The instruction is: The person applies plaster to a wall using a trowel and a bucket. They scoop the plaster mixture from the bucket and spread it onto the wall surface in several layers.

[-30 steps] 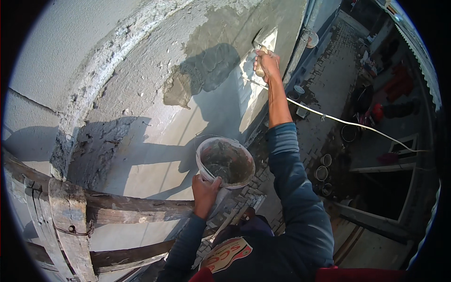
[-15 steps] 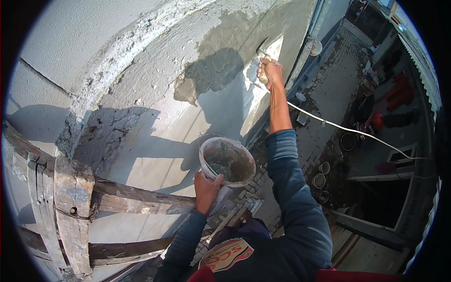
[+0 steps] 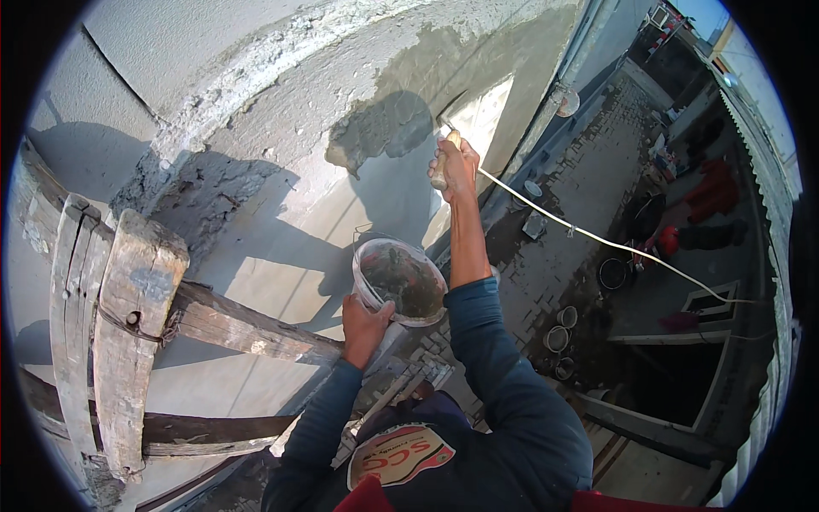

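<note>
My left hand (image 3: pixel 365 328) is closed on the near left rim of a pale bucket (image 3: pixel 359 277). The bucket is tilted, and grey mortar lies inside it. My right hand (image 3: pixel 458 168) is wrapped round the wooden handle of a trowel (image 3: pixel 440 177). Its blade points at the wall (image 3: pixel 290 183) and is seen nearly edge-on; I cannot tell whether it touches. A dark patch of wet mortar (image 3: pixel 388 128) covers part of the rough wall to the left of the trowel. Shadows of my head and arms fall across the plaster.
Worn timbers (image 3: pixel 141 341) tied with wire stand at the left. A white cable (image 3: pixel 580 232) runs from the wall toward the right. Far below lies a paved alley (image 3: pixel 589 162) with several small buckets (image 3: pixel 557 340). A pipe (image 3: pixel 589 43) follows the wall's corner.
My right hand has drawn the trowel left and down along the wall, its elbow bending more. My left hand still holds the bucket. The whole view has shifted a little.
</note>
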### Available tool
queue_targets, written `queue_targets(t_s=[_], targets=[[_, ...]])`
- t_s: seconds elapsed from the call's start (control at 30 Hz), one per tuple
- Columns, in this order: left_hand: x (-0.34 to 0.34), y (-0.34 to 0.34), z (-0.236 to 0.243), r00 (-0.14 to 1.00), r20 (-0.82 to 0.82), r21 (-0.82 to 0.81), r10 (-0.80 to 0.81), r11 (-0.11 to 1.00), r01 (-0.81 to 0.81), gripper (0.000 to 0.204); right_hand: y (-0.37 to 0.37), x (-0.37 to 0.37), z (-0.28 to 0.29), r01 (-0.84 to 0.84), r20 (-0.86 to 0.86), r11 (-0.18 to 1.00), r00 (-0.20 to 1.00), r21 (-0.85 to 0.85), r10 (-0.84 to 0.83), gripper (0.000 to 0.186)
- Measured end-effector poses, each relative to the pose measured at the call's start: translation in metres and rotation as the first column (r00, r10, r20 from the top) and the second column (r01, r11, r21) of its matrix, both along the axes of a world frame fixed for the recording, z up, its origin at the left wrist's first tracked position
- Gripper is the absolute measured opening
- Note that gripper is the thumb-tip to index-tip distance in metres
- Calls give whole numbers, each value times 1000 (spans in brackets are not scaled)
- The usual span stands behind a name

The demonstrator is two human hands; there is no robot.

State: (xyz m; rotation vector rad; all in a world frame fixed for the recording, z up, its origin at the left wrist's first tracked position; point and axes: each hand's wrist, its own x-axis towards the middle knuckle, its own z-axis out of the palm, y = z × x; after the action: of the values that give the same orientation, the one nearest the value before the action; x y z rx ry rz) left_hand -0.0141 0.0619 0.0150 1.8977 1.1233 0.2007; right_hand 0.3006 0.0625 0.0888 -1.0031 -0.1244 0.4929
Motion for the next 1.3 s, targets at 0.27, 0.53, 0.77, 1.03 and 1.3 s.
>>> queue_targets(t_s=[0.27,0.53,0.77,1.03,1.3], targets=[[-5,5,0,998,70,1,3,1000,-3,59,-35,-59,55,-98,135,990,987,98,85,19],[4,-3,-18,997,71,40,-15,999,13,59,-17,29,6,-14,-12,997,1000,-80,13,15],[-10,4,-24,979,203,280,10,958,-68,25,-14,-55,82,-5,271,997,962,-71,24,18],[4,-1,-35,978,209,326,-16,944,-54,25,-21,16,16,-23,-90,999,996,-46,18,15],[-4,3,-19,975,221,336,1,939,-77,27,-40,-19,44,-114,76,987,992,114,105,17]])
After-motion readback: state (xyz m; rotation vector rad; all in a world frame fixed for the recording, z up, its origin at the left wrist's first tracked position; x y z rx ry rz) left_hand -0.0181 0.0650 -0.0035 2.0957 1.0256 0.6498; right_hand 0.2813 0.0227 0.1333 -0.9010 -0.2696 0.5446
